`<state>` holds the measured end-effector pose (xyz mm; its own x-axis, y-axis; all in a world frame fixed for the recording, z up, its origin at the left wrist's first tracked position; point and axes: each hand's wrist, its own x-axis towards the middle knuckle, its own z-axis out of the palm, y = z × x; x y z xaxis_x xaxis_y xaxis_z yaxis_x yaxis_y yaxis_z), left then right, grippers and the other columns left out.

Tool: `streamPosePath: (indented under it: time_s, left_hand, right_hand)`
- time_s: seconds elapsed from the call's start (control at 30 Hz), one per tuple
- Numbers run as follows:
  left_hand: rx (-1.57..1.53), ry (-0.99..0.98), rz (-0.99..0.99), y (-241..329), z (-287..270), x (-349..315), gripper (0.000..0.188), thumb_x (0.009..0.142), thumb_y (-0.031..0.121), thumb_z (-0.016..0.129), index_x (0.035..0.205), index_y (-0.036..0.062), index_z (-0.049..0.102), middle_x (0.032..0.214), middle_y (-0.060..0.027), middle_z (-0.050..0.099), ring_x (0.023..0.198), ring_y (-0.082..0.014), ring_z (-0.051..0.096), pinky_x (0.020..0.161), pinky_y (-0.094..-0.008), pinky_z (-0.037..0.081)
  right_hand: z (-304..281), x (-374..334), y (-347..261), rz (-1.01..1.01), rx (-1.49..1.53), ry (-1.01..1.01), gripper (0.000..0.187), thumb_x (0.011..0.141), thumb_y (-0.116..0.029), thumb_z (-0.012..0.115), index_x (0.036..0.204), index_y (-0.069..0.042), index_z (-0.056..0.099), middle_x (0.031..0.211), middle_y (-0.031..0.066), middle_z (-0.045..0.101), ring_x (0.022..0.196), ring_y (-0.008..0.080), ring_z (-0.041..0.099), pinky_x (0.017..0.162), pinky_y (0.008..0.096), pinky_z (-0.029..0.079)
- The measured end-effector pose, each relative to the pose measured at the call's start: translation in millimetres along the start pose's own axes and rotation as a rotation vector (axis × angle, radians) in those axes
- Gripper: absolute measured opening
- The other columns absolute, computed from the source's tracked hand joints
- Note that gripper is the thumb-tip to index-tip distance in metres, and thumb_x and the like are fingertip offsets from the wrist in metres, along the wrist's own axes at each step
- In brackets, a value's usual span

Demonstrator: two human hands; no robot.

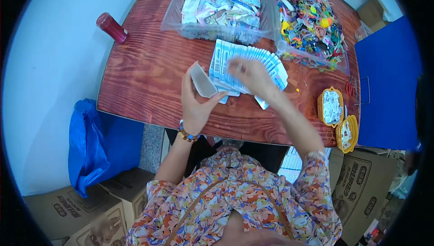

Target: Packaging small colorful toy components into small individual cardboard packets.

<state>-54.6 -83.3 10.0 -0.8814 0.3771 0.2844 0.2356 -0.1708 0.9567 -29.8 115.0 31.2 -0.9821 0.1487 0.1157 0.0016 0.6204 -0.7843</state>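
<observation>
My left hand (197,106) is closed around a pale rectangular card (203,81), held tilted above the table; whether it is one card or a thin stack I cannot tell. To its right, a row of overlapping blue-and-white printed cards (219,60) lies fanned out on the wooden table (140,74). Over the middle of that fan hovers my right hand (253,78), its fingers curled and smeared by motion, so anything in them is hidden. A few more blue cards (233,93) lie loose under the near edge of the fan.
Beyond the cards stand a clear bin (169,18) of flat packets and another bin (312,58) of colourful small trinkets. Two yellow baskets (322,118) (340,143), red scissors (350,88) and a blue panel (384,88) are at right. A red bottle (112,28) stands far left.
</observation>
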Motion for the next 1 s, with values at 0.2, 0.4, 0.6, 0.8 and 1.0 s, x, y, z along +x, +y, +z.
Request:
streamPosePath:
  time_s: [0.2, 0.4, 0.6, 0.8, 1.0]
  left_hand:
    - [0.101, -0.121, -0.230, -9.8, -11.2, -14.9, 0.094, 0.071, 0.014, 0.088, 0.147, 0.0039, 0.034, 0.130, -0.0107, 0.050, 0.114, -0.0216, 0.057, 0.090, -0.0369, 0.052]
    - [0.192, -0.163, -0.301, -24.8, -20.4, -29.7, 0.092, 0.070, 0.014, 0.088, 0.146, 0.0028, 0.038, 0.129, -0.0134, 0.053, 0.112, -0.0226, 0.059, 0.089, -0.0356, 0.052]
    - [0.224, -0.193, -0.263, -32.0, -30.6, -25.2, 0.097, 0.071, 0.008, 0.087, 0.150, 0.0035, 0.031, 0.131, -0.0105, 0.052, 0.113, -0.0174, 0.057, 0.087, -0.0315, 0.053]
    - [0.254, -0.244, -0.208, -23.0, -21.5, -20.9, 0.089, 0.074, 0.008, 0.085, 0.148, 0.0022, 0.035, 0.132, -0.0108, 0.052, 0.117, -0.0193, 0.056, 0.093, -0.0348, 0.051]
    - [0.190, -0.084, -0.239, -16.1, -6.1, -9.1, 0.081, 0.070, 0.017, 0.088, 0.137, 0.0001, 0.046, 0.120, -0.0138, 0.054, 0.112, -0.0269, 0.058, 0.091, -0.0377, 0.051]
  right_hand:
    - [-68.5, 149.0, 45.1, -0.113, -0.797, 0.052, 0.018, 0.086, -0.019, 0.064, 0.100, -0.010, 0.070, 0.100, 0.0125, 0.069, 0.094, 0.0324, 0.067, 0.076, 0.0448, 0.053]
    - [-53.1, 182.0, 81.1, -0.227, -0.930, -0.185, 0.028, 0.076, -0.026, 0.074, 0.100, -0.012, 0.068, 0.094, 0.0099, 0.066, 0.095, 0.0327, 0.065, 0.081, 0.0452, 0.053]
    - [-91.2, 184.4, 61.3, -0.139, -0.689, -0.136, 0.024, 0.080, -0.030, 0.072, 0.095, -0.011, 0.069, 0.088, 0.0099, 0.069, 0.087, 0.0304, 0.066, 0.074, 0.0420, 0.051]
    - [-103.8, 174.6, 70.7, -0.096, -0.558, 0.020, 0.021, 0.086, -0.029, 0.068, 0.094, -0.010, 0.071, 0.080, 0.0094, 0.069, 0.075, 0.0243, 0.066, 0.068, 0.0377, 0.048]
    - [-120.3, 144.4, 61.0, -0.159, -0.121, 0.405, 0.018, 0.091, -0.019, 0.066, 0.087, -0.001, 0.070, 0.072, -0.0020, 0.063, 0.069, 0.0081, 0.059, 0.063, 0.0269, 0.047]
